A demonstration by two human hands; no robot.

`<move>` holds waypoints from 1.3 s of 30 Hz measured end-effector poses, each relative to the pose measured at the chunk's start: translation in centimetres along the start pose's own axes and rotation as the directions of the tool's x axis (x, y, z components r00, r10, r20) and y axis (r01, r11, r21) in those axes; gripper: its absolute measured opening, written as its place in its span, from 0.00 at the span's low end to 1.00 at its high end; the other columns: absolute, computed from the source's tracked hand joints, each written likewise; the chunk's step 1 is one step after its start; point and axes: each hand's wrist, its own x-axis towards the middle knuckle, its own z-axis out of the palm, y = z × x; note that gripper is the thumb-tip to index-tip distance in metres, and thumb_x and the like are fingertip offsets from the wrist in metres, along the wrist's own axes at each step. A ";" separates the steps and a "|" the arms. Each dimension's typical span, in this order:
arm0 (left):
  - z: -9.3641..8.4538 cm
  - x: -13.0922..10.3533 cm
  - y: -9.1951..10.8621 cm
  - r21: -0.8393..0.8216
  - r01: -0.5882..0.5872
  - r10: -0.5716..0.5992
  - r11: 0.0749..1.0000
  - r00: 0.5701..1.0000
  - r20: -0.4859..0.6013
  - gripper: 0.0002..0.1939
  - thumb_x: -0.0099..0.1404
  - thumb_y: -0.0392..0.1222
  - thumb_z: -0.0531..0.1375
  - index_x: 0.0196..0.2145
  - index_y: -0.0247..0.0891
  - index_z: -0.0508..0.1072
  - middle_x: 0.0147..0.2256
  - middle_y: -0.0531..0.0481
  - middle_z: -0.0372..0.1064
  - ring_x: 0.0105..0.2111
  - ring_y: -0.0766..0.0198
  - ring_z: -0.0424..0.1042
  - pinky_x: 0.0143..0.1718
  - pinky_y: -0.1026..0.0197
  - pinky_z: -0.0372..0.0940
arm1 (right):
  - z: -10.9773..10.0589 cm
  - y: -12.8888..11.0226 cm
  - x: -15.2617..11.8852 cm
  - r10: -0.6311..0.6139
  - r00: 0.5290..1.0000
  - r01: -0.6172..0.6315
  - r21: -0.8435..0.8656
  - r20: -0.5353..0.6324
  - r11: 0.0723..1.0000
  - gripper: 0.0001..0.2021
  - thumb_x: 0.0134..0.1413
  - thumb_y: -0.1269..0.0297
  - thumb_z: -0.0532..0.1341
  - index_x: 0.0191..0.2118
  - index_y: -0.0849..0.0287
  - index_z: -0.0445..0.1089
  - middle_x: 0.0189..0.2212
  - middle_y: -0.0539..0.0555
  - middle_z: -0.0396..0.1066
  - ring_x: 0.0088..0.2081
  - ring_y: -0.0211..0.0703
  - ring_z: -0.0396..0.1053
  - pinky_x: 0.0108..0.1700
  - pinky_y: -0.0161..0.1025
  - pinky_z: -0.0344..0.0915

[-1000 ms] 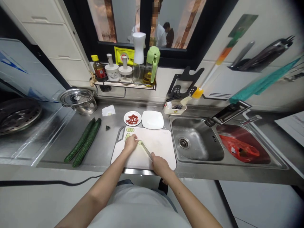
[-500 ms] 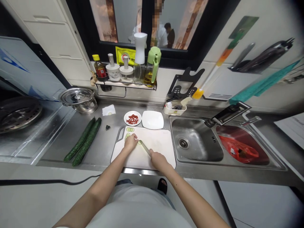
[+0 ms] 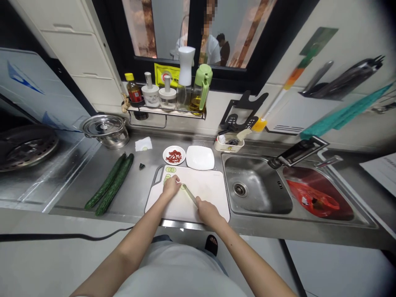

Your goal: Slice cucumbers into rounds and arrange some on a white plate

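Note:
My right hand (image 3: 208, 211) is wrapped around the handle of a knife (image 3: 192, 197) above the white cutting board (image 3: 210, 185). The blade points up and left, its tip over a thin cucumber slice (image 3: 183, 187). At that slice's left edge, my left hand (image 3: 171, 187) has its fingers curled, with the tips against the slice. How firmly they grip it is hard to see. More cucumber slices (image 3: 170, 169) lie at the board's upper left, some partly hidden behind my left hand.
Two whole cucumbers (image 3: 114, 183) and a dark green scrap (image 3: 141, 166) lie left of the board. Behind it are a plate of chopped red pieces (image 3: 166, 155) and a white plate (image 3: 200, 158). A sink (image 3: 256, 181) adjoins on the right; a lidded pot (image 3: 107, 134) stands back left.
The view has shifted slightly, so everything appears a little lower and further right. Both hands, the knife and the slice keep nearly the same positions on the board.

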 end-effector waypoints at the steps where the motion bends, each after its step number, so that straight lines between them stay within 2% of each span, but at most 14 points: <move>1: 0.0 0.0 0.0 -0.001 0.004 -0.004 1.000 1.000 0.000 0.07 0.57 0.40 0.61 0.36 0.40 0.71 0.31 0.51 0.70 0.34 0.63 0.69 0.35 0.64 0.58 | 0.0 -0.1 0.1 0.004 1.000 -0.004 0.002 0.000 1.000 0.20 0.57 0.76 0.48 0.56 0.63 0.55 0.41 0.64 0.72 0.42 0.47 0.72 0.38 0.38 0.62; 7: -0.2 -0.1 0.1 -0.009 0.006 -0.006 1.000 1.000 0.008 0.07 0.57 0.40 0.61 0.36 0.40 0.71 0.30 0.52 0.70 0.33 0.63 0.69 0.36 0.65 0.58 | -0.3 -0.2 0.4 0.005 1.000 -0.005 0.009 0.003 1.000 0.18 0.58 0.76 0.48 0.54 0.63 0.57 0.41 0.64 0.72 0.42 0.47 0.72 0.37 0.37 0.61; 14: -0.3 -0.1 0.2 -0.010 0.004 -0.004 1.000 1.000 0.011 0.08 0.57 0.39 0.61 0.36 0.40 0.71 0.30 0.51 0.71 0.34 0.63 0.70 0.36 0.64 0.59 | 0.3 0.0 0.3 -0.007 1.000 0.007 0.001 -0.016 1.000 0.19 0.58 0.76 0.47 0.54 0.64 0.56 0.40 0.64 0.73 0.42 0.49 0.72 0.37 0.39 0.62; 31: -0.4 -0.1 0.2 -0.009 0.000 0.000 1.000 1.000 0.013 0.08 0.57 0.40 0.61 0.36 0.40 0.72 0.31 0.50 0.71 0.34 0.63 0.70 0.37 0.64 0.59 | 0.3 0.1 0.2 -0.013 1.000 0.013 0.006 -0.015 1.000 0.16 0.58 0.75 0.48 0.52 0.63 0.57 0.39 0.63 0.73 0.41 0.46 0.72 0.37 0.36 0.62; 39: -0.3 -0.1 0.2 -0.012 0.013 -0.013 1.000 1.000 0.016 0.08 0.57 0.39 0.60 0.37 0.40 0.72 0.31 0.51 0.70 0.34 0.63 0.70 0.37 0.64 0.59 | 1.0 0.7 -0.1 -0.031 0.998 0.027 -0.080 -0.052 0.996 0.16 0.60 0.75 0.47 0.53 0.62 0.58 0.38 0.63 0.74 0.42 0.48 0.73 0.39 0.39 0.65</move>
